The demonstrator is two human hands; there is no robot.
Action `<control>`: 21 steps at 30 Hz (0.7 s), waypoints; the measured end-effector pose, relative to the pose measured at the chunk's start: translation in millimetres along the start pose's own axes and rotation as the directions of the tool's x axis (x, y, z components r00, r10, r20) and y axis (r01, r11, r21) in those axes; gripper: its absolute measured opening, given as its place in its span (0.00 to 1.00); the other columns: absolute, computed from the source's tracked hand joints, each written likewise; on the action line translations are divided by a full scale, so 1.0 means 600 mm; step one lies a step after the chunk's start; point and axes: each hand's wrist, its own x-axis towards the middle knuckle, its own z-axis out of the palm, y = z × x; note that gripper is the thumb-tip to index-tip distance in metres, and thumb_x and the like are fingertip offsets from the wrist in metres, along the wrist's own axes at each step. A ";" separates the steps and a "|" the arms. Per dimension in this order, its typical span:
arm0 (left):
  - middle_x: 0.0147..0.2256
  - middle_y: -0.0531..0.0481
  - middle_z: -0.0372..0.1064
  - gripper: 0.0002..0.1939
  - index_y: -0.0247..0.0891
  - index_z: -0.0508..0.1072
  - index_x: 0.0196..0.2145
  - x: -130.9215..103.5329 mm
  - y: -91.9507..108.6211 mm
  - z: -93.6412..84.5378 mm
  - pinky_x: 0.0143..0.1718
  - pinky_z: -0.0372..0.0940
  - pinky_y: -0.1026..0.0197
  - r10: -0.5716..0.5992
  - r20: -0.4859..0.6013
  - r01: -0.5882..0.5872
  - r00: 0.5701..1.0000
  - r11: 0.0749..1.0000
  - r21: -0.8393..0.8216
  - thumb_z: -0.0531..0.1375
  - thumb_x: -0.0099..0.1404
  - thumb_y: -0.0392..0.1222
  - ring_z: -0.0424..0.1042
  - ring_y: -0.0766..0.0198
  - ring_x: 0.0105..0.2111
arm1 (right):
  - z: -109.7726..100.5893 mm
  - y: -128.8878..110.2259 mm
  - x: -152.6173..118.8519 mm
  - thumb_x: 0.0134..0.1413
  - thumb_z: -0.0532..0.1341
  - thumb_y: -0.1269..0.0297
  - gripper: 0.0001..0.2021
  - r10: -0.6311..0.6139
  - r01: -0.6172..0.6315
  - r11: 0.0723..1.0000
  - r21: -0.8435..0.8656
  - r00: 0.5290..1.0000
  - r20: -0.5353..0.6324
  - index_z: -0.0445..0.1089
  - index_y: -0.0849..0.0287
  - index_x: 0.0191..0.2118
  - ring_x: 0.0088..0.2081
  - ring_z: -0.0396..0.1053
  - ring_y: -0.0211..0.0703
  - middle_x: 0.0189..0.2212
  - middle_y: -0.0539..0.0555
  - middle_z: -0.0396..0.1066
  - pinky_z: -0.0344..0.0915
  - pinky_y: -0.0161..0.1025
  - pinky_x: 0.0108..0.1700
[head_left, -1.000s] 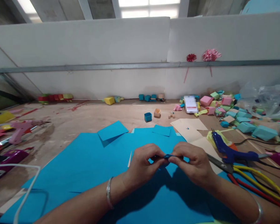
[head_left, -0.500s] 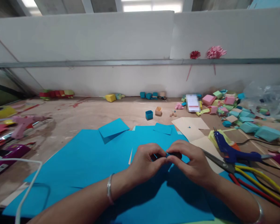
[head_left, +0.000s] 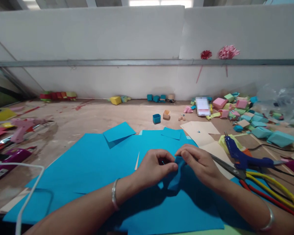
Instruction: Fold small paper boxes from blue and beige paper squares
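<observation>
In the head view, a small blue paper piece [head_left: 175,179] is held above the large blue sheet [head_left: 100,166], directly in front of the person. Its top is gripped by the right hand [head_left: 201,165], whose fingers are curled over with the thumb pressed in close. The left hand [head_left: 158,166] is half curled, its thumb and forefinger brought near each other at the left edge of the piece; whether the paper is pinched there cannot be told. A shadow is cast by the hands on the sheet below. On the far part of the sheet, a folded blue paper [head_left: 119,133] and a flat blue rectangle [head_left: 171,133] are laid. Beyond them, a small blue box [head_left: 156,118] and a peach box [head_left: 166,114] are set on the table [head_left: 88,114]. Beside the right forearm, scissors [head_left: 240,174] with yellow and red handles are placed, and just past them a blue glue gun [head_left: 247,160]. At the far left, a pink glue gun [head_left: 21,128] is left lying near a purple device [head_left: 11,160].
</observation>
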 end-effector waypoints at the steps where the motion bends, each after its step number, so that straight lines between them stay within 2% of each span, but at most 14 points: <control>1: 0.19 0.54 0.67 0.07 0.35 0.72 0.25 0.003 -0.002 -0.001 0.17 0.61 0.68 -0.048 0.011 0.048 0.999 0.997 -0.064 0.66 0.54 0.40 0.65 0.71 0.17 | -0.001 0.002 0.001 0.66 0.51 0.57 0.16 0.015 -0.014 1.000 0.007 1.000 -0.004 0.71 0.58 0.33 0.33 0.68 0.39 0.31 0.53 0.72 0.65 0.35 0.35; 4: 0.19 0.55 0.67 0.10 0.35 0.70 0.26 0.008 -0.008 -0.002 0.17 0.62 0.68 -0.105 0.010 0.105 0.994 0.975 -0.198 0.67 0.53 0.42 0.66 0.71 0.17 | -0.002 0.002 0.002 0.63 0.55 0.58 0.13 0.059 -0.059 0.998 -0.021 0.998 -0.013 0.71 0.58 0.32 0.29 0.65 0.38 0.27 0.51 0.69 0.62 0.35 0.30; 7: 0.20 0.54 0.67 0.10 0.35 0.71 0.27 0.008 -0.011 -0.001 0.19 0.64 0.67 -0.089 0.015 0.090 0.996 0.979 -0.184 0.67 0.52 0.41 0.66 0.71 0.18 | -0.001 -0.003 -0.003 0.57 0.60 0.62 0.09 0.092 -0.094 0.993 -0.069 0.995 -0.031 0.68 0.58 0.27 0.26 0.63 0.37 0.23 0.48 0.66 0.58 0.35 0.28; 10: 0.22 0.53 0.68 0.08 0.35 0.72 0.28 0.004 -0.006 0.000 0.19 0.62 0.68 0.021 0.017 -0.019 1.000 0.998 -0.067 0.66 0.54 0.41 0.65 0.71 0.20 | 0.001 -0.008 -0.008 0.55 0.60 0.66 0.09 0.109 -0.113 0.990 -0.090 0.993 -0.044 0.66 0.58 0.24 0.25 0.61 0.36 0.21 0.47 0.64 0.57 0.35 0.27; 13: 0.23 0.53 0.68 0.07 0.35 0.74 0.27 0.002 0.000 0.000 0.19 0.59 0.69 0.133 -0.035 -0.132 0.990 0.991 0.033 0.65 0.57 0.41 0.63 0.71 0.21 | 0.003 -0.008 -0.009 0.54 0.61 0.66 0.10 0.124 -0.126 0.989 -0.079 0.992 -0.029 0.67 0.58 0.23 0.26 0.62 0.36 0.21 0.47 0.65 0.57 0.35 0.28; 17: 0.20 0.55 0.65 0.09 0.35 0.73 0.25 0.003 0.004 -0.004 0.18 0.58 0.69 0.076 -0.090 -0.080 0.993 0.996 -0.032 0.63 0.59 0.42 0.62 0.72 0.19 | 0.010 -0.004 -0.004 0.54 0.61 0.62 0.08 0.171 -0.171 0.985 0.025 0.985 0.009 0.69 0.58 0.27 0.26 0.62 0.36 0.22 0.48 0.66 0.59 0.35 0.27; 21: 0.19 0.55 0.66 0.11 0.35 0.71 0.25 0.004 0.004 -0.009 0.20 0.62 0.68 0.022 -0.128 -0.039 0.992 0.991 -0.128 0.63 0.59 0.45 0.64 0.71 0.18 | 0.015 -0.003 -0.002 0.55 0.60 0.60 0.14 0.145 -0.145 0.989 0.005 0.989 0.033 0.62 0.57 0.21 0.24 0.57 0.35 0.19 0.46 0.59 0.54 0.34 0.25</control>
